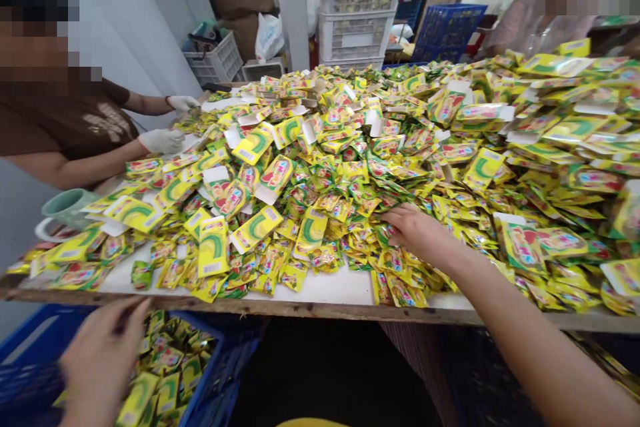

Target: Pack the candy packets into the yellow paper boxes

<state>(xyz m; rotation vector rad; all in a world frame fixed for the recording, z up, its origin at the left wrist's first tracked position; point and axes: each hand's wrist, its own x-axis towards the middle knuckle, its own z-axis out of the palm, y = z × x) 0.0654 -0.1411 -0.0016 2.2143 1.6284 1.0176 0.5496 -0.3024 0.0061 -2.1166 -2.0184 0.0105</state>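
A wide heap of small yellow and green packets [350, 230] and flat yellow boxes [214, 247] covers the table [325, 287]. My right hand [417, 230] reaches into the middle of the heap, its fingers bent on a green packet [384, 233]. At the lower left, my left hand [103, 347] is blurred above a blue crate [213, 367] that holds yellow boxes and packets. Its thumb and fingers look apart, and no item shows between them.
A green mug [67, 207] stands at the table's left edge. At the left, a person in a brown shirt [55, 120] works with white gloves [163, 141]. Another person [525, 20] is at the back right. Stacked white crates [357, 37] and a blue crate [447, 30] stand behind.
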